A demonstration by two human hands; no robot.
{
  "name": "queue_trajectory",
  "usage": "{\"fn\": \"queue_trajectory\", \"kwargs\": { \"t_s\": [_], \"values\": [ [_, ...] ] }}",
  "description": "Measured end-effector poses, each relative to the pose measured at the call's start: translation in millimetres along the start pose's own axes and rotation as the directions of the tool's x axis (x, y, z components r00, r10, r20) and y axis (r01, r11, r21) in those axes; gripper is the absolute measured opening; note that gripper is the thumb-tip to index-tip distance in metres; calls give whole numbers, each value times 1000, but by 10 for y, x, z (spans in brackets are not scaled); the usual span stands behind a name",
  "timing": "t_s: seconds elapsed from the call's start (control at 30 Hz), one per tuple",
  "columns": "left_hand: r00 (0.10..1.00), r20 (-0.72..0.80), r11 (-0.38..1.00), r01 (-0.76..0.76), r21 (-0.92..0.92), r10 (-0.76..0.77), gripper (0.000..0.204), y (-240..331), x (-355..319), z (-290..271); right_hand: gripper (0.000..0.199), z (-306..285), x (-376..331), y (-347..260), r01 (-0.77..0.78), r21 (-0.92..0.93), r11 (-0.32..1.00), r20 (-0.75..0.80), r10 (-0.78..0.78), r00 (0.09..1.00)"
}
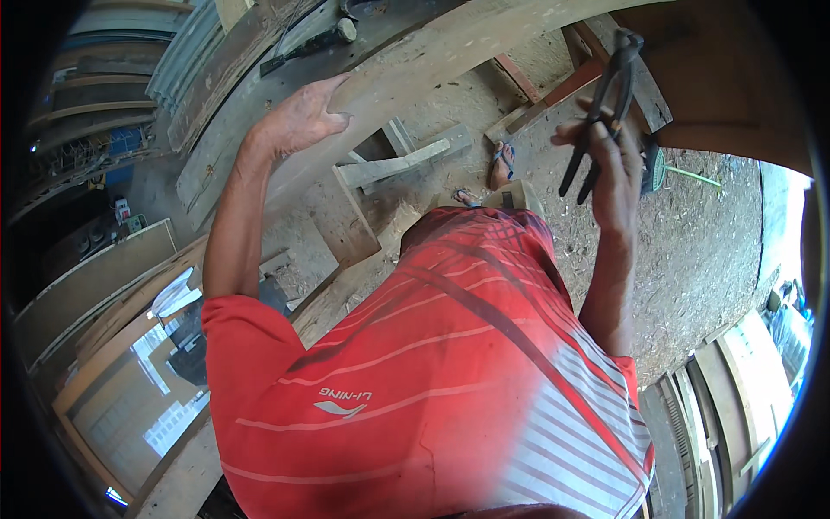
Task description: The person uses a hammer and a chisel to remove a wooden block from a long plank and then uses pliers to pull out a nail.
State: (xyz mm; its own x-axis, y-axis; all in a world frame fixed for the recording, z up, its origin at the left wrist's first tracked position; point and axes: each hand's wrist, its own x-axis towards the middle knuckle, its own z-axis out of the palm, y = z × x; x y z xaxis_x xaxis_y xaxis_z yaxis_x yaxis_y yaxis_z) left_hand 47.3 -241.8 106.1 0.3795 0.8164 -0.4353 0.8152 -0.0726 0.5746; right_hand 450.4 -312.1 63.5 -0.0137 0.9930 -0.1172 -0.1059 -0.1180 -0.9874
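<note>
My left hand (296, 119) lies on a long wooden plank (432, 59), its fingers stretched out along the wood and its thumb apart. My right hand (616, 173) is raised on the right, closed round the handles of dark metal pincers (619, 76). Their jaws point up and away from me, and the handle ends stick out below my fingers. Nothing shows between the jaws. Beyond my left hand, a dark tool with a pale round end (346, 31) rests on the bench; its kind is unclear.
A wooden frame of short pieces (393, 166) stands on the dusty floor (692, 251) below the plank. My sandalled feet (501, 164) are near it. A large brown panel (726, 78) fills the upper right. Stacked boards (722, 389) lie lower right, a framed panel (112, 432) lower left.
</note>
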Motion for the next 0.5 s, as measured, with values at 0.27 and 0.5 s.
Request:
{"fn": "queue_trajectory", "kwargs": {
  "t_s": [0.27, 0.5],
  "values": [
    [999, 0, 999, 53, 8, -53, 62, 31, 27, 47, 51, 595, -154, 1146, -560, 142, 816, 366, 483, 796],
    [998, -67, 1000, 14, 25, -12, 64, -12, 1, 109, 53, 791, 69, 1295, -517, -65, 854, 467, 484, 740]
  ]
}}
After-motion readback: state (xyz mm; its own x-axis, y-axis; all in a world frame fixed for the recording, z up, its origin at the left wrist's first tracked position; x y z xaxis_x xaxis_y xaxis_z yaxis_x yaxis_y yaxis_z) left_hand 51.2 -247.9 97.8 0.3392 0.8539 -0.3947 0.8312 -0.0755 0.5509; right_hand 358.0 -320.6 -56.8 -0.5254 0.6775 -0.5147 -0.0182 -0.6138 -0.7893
